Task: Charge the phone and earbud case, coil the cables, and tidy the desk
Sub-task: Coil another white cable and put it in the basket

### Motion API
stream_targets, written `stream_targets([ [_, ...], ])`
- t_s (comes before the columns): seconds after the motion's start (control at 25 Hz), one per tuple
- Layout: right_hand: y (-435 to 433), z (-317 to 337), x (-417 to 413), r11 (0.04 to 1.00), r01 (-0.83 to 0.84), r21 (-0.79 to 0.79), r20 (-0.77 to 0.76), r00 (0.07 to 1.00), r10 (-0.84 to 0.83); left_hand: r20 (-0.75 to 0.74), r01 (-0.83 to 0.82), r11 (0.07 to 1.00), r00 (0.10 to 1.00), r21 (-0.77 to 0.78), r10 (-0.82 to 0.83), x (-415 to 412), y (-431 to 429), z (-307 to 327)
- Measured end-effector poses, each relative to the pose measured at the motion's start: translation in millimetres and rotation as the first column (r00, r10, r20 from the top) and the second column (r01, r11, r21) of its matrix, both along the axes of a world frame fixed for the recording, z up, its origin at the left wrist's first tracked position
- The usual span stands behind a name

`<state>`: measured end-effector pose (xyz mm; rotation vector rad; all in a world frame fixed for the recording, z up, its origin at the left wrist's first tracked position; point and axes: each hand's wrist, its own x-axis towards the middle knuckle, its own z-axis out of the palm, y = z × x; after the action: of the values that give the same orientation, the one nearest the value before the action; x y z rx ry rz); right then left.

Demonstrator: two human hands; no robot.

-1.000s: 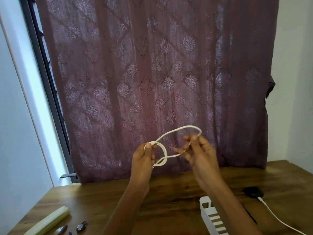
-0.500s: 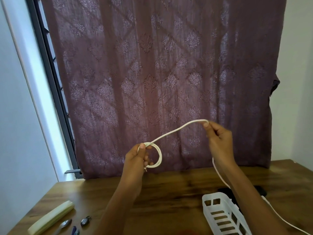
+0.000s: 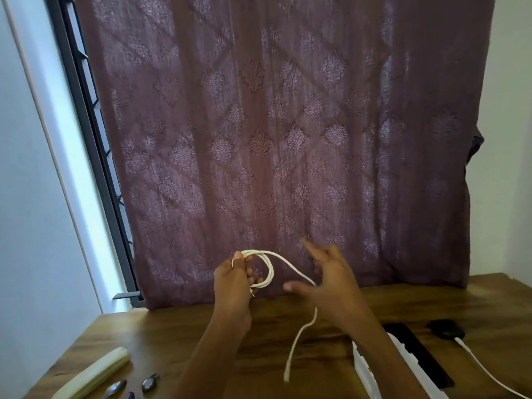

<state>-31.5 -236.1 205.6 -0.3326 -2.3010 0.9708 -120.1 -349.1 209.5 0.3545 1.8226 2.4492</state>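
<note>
As I see it, left hand (image 3: 234, 279): fingers grip coiled white cable (image 3: 270, 272).
Right hand (image 3: 331, 283): fingers spread, loose.
Cable tail (image 3: 290, 359): hangs over desk (image 3: 172, 335).

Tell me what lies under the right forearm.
A white plastic basket and a flat black slab emerge at its edges; the forearm covers most of the basket, hiding its contents.

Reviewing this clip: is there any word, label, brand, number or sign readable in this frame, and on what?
None can be read. No print shows on the white cable, the cream case, the white basket or the patterned curtain.
</note>
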Motion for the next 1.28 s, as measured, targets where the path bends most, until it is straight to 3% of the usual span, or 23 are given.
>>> stream_targets([
  [0.08,-8.9,5.6,-1.5,1.0,0.002,-0.029,-0.205,0.979,-0.008,-0.019,-0.004,1.0,1.0,-0.019,0.003,-2.0,3.2,-2.3],
  [0.2,-20.5,2.4,-15.4,0.991,0.128,0.033,-0.281,0.953,-0.113,-0.044,0.032,0.999,0.998,-0.024,-0.033,1.0,9.5,-4.4],
  [0.28,-25.3,-3.5,-21.8,0.987,0.16,-0.016,-0.338,0.928,-0.156,-0.087,0.073,0.997,0.993,-0.019,-0.075,3.5,11.9,-5.4],
  [0.52,-24.4,-5.8,-20.2,0.965,0.053,-0.258,-0.286,0.95,-0.129,-0.13,0.283,0.957,0.953,0.058,-0.274,13.8,8.9,-4.2],
  [0.68,-22.5,-10.9,-14.7,0.916,0.027,-0.401,-0.31,0.937,-0.163,-0.17,0.325,0.945,0.934,0.047,-0.313,15.6,14.6,-10.7],
  [0.84,-19.9,-21.3,-8.6,0.845,-0.046,-0.533,-0.302,0.943,-0.139,-0.249,0.267,0.96,0.927,-0.09,-0.281,13.8,17.5,-19.9],
  [1.0,-19.8,-23.1,-1.0,0.701,-0.21,-0.681,-0.348,0.936,-0.058,-0.348,0.179,0.952,0.901,-0.248,-0.26,17.0,18.3,-15.0],
  [1.08,-19.9,-20.5,1.6,0.619,-0.291,-0.729,-0.372,0.928,-0.002,-0.479,0.15,0.947,0.834,-0.283,-0.275,12.6,15.8,-12.0],
  [1.2,-16.6,-15.0,5.1,0.546,-0.363,-0.755,-0.4,0.915,0.054,-0.78,-0.063,0.898,0.525,-0.436,-0.342,7.7,13.8,-3.4],
  [1.28,-11.3,-10.5,5.5,0.534,-0.402,-0.744,-0.402,0.907,0.123,-0.841,-0.201,0.856,0.391,-0.476,-0.375,5.8,13.1,4.6],
])
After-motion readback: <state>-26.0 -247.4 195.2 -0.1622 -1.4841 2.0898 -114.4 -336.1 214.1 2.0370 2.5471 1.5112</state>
